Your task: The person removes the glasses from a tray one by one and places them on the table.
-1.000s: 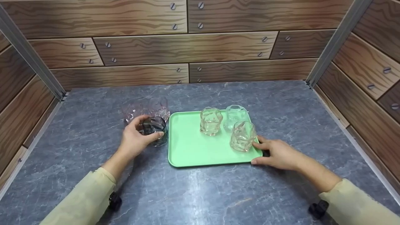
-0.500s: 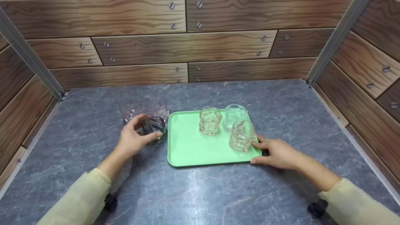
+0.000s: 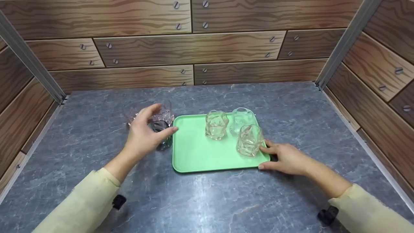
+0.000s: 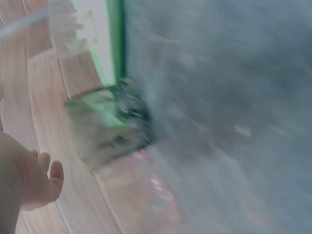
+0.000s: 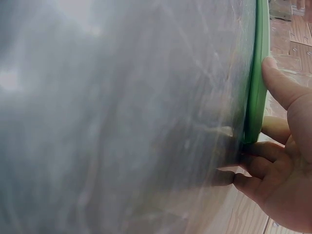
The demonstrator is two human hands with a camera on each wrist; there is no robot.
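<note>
My left hand (image 3: 142,134), thumb and fingers spread apart, hovers over a dark grey faceted drinking glass (image 3: 165,143). The glass stands on the table just left of a light green tray (image 3: 197,157) and is partly hidden by the hand. In the left wrist view the dark glass (image 4: 109,129) appears blurred, apart from the fingers. My right hand (image 3: 288,159) holds the tray's near right corner, its thumb on the near edge and its fingers around the side. On the tray stand three clear glasses: one (image 3: 216,125) mid-back, one (image 3: 242,119) back right, one (image 3: 249,141) beside my right fingertips.
Behind my left hand stand pinkish clear glasses, one (image 3: 167,111) near the tray's back left corner and another (image 3: 130,117) farther left, partly covered by the hand. Wood-patterned walls (image 3: 194,48) enclose the grey marbled table (image 3: 207,200) at the back and sides.
My left hand has let go of the dark glass, spread its fingers and risen slightly off it. The glass stays beside the tray. My right hand keeps its place at the tray corner.
</note>
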